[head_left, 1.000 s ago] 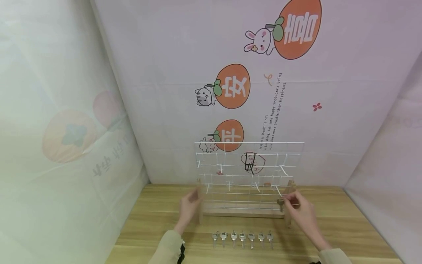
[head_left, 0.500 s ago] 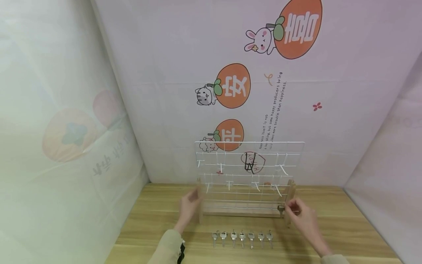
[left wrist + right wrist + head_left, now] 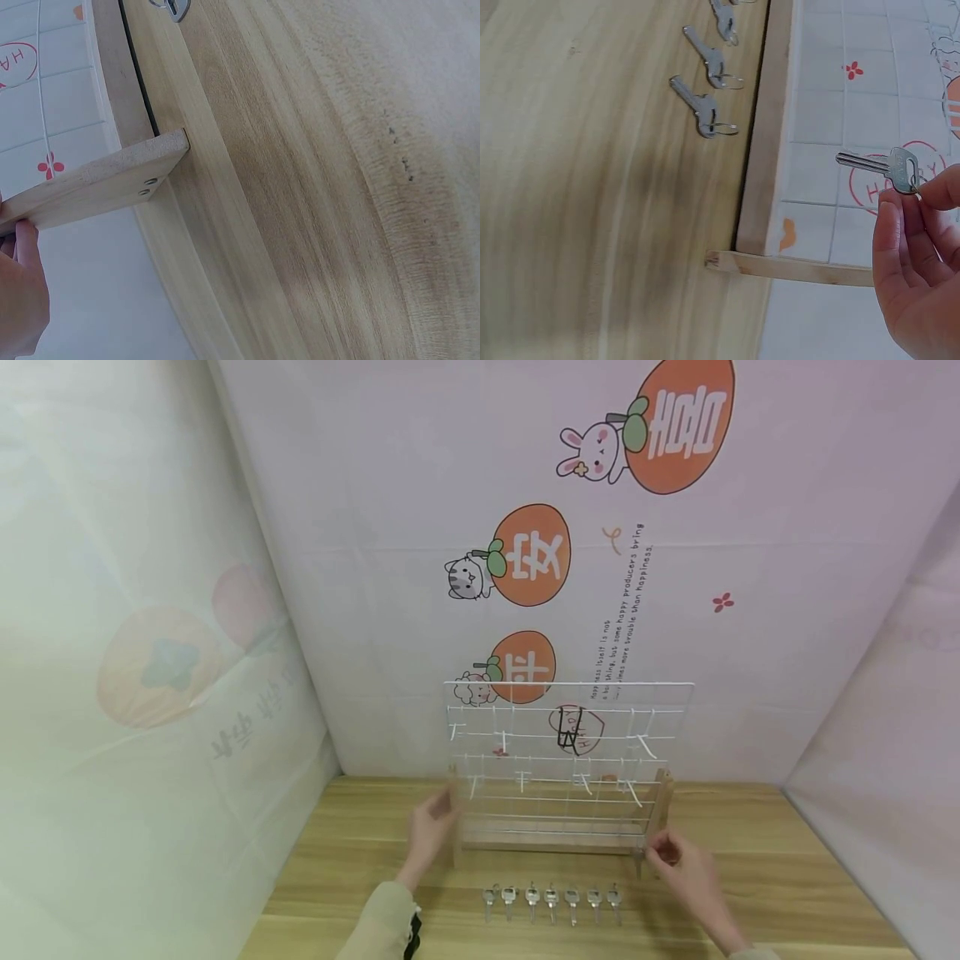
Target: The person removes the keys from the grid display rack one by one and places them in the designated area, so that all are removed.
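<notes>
My right hand (image 3: 690, 870) pinches the small ring of a silver key (image 3: 901, 171) between thumb and fingertips. The key's blade sticks out past the fingers, in front of the rack's lower right corner and apart from the hooks. A white wire grid rack (image 3: 570, 683) stands upright in a wooden frame, with several white hooks (image 3: 522, 779) in two rows. On the other side my left hand (image 3: 24, 300) grips the rack's left wooden post (image 3: 97, 180), fingers partly hidden behind it. Several more keys (image 3: 551, 897), each with a ring, lie in a row before the rack.
A black bent-wire piece (image 3: 567, 731) hangs on the upper grid. The right wooden post (image 3: 662, 797) stands close to my right hand. Printed cloth walls (image 3: 390, 610) enclose the wood-grain table (image 3: 780, 868) at the back and both sides.
My right hand has come down from beside the lower right hook to near the rack's base, carrying the key with it. The left hand stays at its post.
</notes>
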`<action>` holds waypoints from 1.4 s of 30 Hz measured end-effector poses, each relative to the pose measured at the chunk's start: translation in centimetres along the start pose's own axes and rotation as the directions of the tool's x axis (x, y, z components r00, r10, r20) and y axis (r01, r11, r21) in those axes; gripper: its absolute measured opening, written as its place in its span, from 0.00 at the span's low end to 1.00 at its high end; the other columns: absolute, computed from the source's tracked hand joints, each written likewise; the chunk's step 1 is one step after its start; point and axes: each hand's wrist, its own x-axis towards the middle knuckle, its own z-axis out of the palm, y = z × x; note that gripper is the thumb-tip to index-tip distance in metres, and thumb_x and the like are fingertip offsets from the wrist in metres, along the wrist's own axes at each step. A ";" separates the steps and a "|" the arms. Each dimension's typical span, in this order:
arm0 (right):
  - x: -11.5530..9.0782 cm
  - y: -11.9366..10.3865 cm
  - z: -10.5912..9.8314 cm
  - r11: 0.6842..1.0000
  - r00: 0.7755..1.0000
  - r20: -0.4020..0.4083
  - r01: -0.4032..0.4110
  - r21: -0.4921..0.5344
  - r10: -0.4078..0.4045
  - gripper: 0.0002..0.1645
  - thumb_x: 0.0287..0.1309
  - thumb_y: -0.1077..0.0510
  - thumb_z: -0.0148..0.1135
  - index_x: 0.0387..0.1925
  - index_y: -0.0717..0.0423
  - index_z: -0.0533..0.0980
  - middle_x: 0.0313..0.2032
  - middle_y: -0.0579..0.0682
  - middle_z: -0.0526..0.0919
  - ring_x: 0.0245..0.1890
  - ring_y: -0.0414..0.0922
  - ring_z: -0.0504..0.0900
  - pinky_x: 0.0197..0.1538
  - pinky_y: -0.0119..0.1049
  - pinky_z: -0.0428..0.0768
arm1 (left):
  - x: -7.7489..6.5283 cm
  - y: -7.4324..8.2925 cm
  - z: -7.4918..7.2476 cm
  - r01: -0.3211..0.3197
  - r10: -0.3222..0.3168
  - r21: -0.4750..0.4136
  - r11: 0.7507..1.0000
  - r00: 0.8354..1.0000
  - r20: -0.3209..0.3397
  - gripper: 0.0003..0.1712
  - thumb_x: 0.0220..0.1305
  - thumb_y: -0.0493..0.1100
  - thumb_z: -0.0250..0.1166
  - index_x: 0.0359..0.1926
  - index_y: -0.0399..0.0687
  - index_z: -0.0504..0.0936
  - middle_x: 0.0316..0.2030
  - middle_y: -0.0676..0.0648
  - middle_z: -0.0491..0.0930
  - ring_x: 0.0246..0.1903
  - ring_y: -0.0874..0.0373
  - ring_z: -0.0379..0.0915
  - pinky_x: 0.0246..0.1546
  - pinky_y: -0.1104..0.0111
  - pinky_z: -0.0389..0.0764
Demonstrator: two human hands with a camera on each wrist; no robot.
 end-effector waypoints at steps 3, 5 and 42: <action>-0.2 0.5 0.3 0.999 0.998 0.041 -0.037 -0.001 0.037 0.05 0.56 0.65 0.67 0.35 0.59 0.79 0.31 0.49 0.85 0.28 0.26 0.74 0.32 0.22 0.80 | 0.0 0.0 0.0 -0.002 0.002 -0.011 1.000 1.000 0.003 0.27 0.60 0.40 0.71 0.59 0.35 0.78 0.54 0.33 0.82 0.53 0.40 0.81 0.55 0.56 0.85; -0.3 0.9 0.6 0.998 0.997 0.057 -0.059 -0.025 0.060 0.05 0.56 0.64 0.67 0.35 0.58 0.79 0.31 0.48 0.85 0.29 0.27 0.73 0.32 0.21 0.79 | -0.1 0.2 0.0 0.002 -0.002 -0.017 1.000 1.000 0.002 0.27 0.60 0.39 0.70 0.59 0.34 0.78 0.55 0.33 0.82 0.54 0.40 0.81 0.55 0.55 0.84; -1.1 4.9 3.3 0.975 0.961 0.185 -0.187 -0.121 0.207 0.05 0.48 0.62 0.68 0.28 0.59 0.79 0.24 0.47 0.81 0.23 0.36 0.71 0.25 0.25 0.70 | 0.0 -0.3 0.2 -0.011 0.011 0.007 1.000 1.000 -0.008 0.24 0.60 0.35 0.69 0.58 0.34 0.79 0.53 0.33 0.82 0.53 0.39 0.81 0.54 0.55 0.85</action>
